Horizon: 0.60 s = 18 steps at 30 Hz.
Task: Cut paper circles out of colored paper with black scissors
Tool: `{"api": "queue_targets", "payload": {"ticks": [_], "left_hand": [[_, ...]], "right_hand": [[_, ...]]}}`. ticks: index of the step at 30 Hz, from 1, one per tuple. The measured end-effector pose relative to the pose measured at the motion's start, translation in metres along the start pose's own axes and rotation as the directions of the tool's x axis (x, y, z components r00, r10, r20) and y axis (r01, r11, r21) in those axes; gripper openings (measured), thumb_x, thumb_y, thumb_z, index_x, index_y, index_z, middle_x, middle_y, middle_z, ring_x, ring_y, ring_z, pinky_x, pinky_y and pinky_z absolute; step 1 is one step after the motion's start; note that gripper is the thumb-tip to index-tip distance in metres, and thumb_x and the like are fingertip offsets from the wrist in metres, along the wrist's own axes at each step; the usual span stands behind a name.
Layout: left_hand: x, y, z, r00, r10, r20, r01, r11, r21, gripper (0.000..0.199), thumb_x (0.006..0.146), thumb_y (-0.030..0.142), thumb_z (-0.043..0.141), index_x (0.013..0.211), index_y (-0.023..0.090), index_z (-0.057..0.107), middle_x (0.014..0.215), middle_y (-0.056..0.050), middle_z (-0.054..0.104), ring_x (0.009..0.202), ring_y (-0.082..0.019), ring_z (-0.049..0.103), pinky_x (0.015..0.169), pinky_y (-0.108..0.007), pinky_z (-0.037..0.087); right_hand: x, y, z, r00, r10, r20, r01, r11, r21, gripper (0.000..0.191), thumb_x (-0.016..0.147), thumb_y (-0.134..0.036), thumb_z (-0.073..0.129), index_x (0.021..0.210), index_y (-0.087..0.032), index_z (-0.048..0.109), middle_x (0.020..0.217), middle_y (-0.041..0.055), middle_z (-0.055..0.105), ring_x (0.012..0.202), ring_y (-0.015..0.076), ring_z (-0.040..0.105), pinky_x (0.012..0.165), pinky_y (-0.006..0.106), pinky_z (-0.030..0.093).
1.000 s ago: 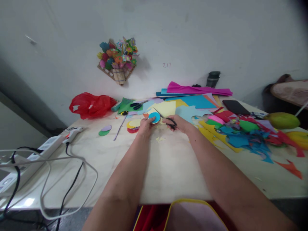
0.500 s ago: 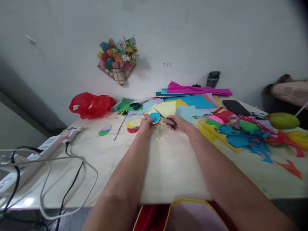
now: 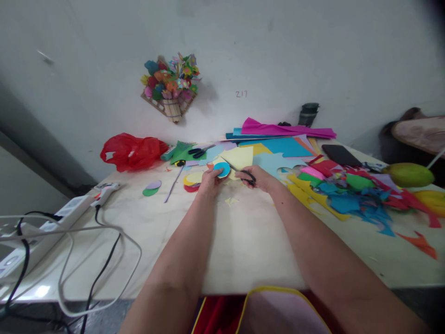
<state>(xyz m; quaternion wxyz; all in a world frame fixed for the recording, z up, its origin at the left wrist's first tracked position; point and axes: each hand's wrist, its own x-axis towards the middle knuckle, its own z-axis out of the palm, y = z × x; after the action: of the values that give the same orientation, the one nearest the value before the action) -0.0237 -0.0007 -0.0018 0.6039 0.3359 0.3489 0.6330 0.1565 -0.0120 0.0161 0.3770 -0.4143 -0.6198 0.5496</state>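
Between the thumb and fingers of my left hand (image 3: 209, 181) is a blue paper circle (image 3: 222, 170), laid against pale yellow paper (image 3: 244, 158). My right hand (image 3: 259, 180) grips black-handled scissors (image 3: 249, 176), their blades pointing up and left beside the circle's right edge. Whether the blades touch the paper is hard to make out. Yellow and red paper circles (image 3: 192, 178) lie just left of my left hand. Small pale yellow scraps (image 3: 231, 201) rest on the table below my hands.
A second pair of scissors (image 3: 200, 151) lies on green paper behind. Coloured sheets (image 3: 278, 146) spread along the back. Heaped paper scraps (image 3: 358, 192), a dark phone-like slab (image 3: 340, 155) and a green fruit (image 3: 408, 174) are right. A red plastic bag (image 3: 134, 152) and power strip (image 3: 45, 234) are left.
The blue circle has shifted slightly left and turned a little in my left hand. My right hand and the scissors stay nearly in place.
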Motion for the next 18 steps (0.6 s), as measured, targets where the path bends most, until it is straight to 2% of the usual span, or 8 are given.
{"api": "queue_targets", "payload": {"ticks": [7, 11, 18], "left_hand": [[0.0026, -0.0010, -0.0025, 1.000, -0.002, 0.005, 0.002, 1.000, -0.005, 0.019, 0.059, 0.012, 0.074, 0.077, 0.013, 0.068, 0.077, -0.006, 0.072, 0.088, -0.024, 0.069, 0.084, -0.039, 0.056], [0.0027, -0.0021, -0.0031, 0.999, 0.007, 0.032, -0.007, 1.000, -0.006, 0.021, 0.057, 0.013, 0.076, 0.077, 0.012, 0.069, 0.076, -0.006, 0.072, 0.080, -0.023, 0.070, 0.083, -0.039, 0.056], [0.0022, -0.0047, -0.0029, 0.997, -0.004, 0.083, 0.000, 0.999, 0.049, 0.024, 0.052, 0.016, 0.081, 0.072, 0.012, 0.070, 0.073, -0.006, 0.072, 0.065, -0.018, 0.067, 0.070, -0.032, 0.056]], "right_hand": [[-0.0002, -0.0010, 0.0007, 1.000, 0.018, -0.006, -0.018, 1.000, 0.003, 0.026, 0.076, -0.030, 0.070, 0.063, -0.017, 0.051, 0.044, -0.0041, 0.048, 0.034, 0.0055, 0.038, 0.034, 0.019, 0.027], [-0.0023, -0.0045, 0.0029, 0.999, 0.036, 0.008, -0.036, 0.999, 0.015, 0.027, 0.079, -0.032, 0.068, 0.065, -0.018, 0.050, 0.043, -0.0034, 0.050, 0.033, 0.0064, 0.039, 0.033, 0.019, 0.028], [-0.0063, -0.0066, 0.0016, 0.999, 0.014, 0.033, -0.012, 0.997, -0.082, 0.030, 0.081, -0.039, 0.067, 0.068, -0.016, 0.053, 0.051, 0.0019, 0.061, 0.033, 0.0083, 0.049, 0.031, 0.020, 0.023]]}}
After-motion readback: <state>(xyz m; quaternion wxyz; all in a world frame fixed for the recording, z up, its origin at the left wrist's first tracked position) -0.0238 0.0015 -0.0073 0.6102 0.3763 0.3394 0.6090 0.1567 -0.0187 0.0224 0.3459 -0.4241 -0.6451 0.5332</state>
